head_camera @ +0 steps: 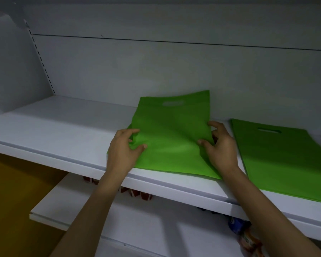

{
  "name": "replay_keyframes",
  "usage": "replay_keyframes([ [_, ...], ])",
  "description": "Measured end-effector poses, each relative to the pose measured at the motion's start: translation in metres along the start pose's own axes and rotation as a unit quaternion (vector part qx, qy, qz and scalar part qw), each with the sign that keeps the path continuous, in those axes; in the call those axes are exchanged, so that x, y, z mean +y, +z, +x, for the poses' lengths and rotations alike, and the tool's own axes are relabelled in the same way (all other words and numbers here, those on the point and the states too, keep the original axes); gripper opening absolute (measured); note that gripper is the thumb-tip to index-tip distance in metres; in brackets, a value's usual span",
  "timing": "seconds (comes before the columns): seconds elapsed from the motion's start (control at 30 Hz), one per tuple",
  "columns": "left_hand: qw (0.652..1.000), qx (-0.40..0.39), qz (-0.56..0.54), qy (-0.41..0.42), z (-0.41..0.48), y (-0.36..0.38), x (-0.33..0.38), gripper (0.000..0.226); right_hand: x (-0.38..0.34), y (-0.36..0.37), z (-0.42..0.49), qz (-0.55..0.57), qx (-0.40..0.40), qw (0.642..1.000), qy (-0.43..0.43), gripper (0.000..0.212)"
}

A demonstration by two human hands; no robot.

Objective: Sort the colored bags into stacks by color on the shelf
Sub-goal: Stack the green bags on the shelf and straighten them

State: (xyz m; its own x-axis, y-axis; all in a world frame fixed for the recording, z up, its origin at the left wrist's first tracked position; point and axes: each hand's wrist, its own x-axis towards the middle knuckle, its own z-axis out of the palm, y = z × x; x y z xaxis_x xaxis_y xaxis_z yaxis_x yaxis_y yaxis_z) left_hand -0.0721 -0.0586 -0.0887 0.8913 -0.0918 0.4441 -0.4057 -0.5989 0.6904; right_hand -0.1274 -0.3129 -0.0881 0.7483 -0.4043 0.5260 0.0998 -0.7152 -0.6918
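Note:
A green bag (170,134) with a cut-out handle lies on the white shelf (63,127), its far end curling up against the back wall. My left hand (123,150) pinches its left edge between thumb and fingers. My right hand (220,145) grips its right edge, thumb on top. A second green bag (285,160) lies flat on the shelf to the right, apart from the first.
The shelf's back wall (156,71) stands close behind the bags. A lower white shelf (67,210) juts out below, with small packaged goods (145,195) tucked under the upper shelf and colourful packets (246,238) at lower right.

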Motion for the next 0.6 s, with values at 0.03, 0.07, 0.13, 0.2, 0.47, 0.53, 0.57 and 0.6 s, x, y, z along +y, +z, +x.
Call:
replay_keyframes([
  [0.03,1.000,-0.003,-0.002,-0.005,0.000,-0.001,0.000,0.049,0.000,0.000,0.000,0.006,0.012,1.000,-0.004,0.065],
  [0.07,1.000,-0.006,-0.003,-0.009,0.000,-0.001,-0.001,0.048,0.000,0.001,0.000,0.010,0.022,1.000,-0.007,0.069],
  [0.13,1.000,-0.011,0.003,-0.012,0.000,-0.002,-0.002,0.045,-0.002,0.000,-0.001,0.017,0.033,0.999,-0.017,0.072],
  [0.2,1.000,-0.017,0.012,-0.014,0.001,-0.001,-0.001,0.040,-0.004,0.000,-0.002,0.029,0.033,0.999,-0.020,0.062],
  [0.47,0.993,0.061,0.080,0.062,-0.010,-0.002,0.014,0.023,-0.015,-0.021,0.001,0.137,-0.059,0.987,0.054,0.019],
  [0.53,0.992,0.090,0.061,0.063,-0.015,-0.002,0.026,0.023,-0.018,-0.035,-0.011,0.177,-0.088,0.978,0.071,0.022],
  [0.57,0.992,0.096,0.047,0.063,-0.018,0.001,0.033,0.025,-0.016,-0.042,-0.017,0.189,-0.090,0.975,0.077,0.024],
  [0.6,0.993,0.097,0.029,0.066,-0.020,0.005,0.040,0.028,-0.012,-0.051,-0.023,0.196,-0.085,0.973,0.084,0.025],
])
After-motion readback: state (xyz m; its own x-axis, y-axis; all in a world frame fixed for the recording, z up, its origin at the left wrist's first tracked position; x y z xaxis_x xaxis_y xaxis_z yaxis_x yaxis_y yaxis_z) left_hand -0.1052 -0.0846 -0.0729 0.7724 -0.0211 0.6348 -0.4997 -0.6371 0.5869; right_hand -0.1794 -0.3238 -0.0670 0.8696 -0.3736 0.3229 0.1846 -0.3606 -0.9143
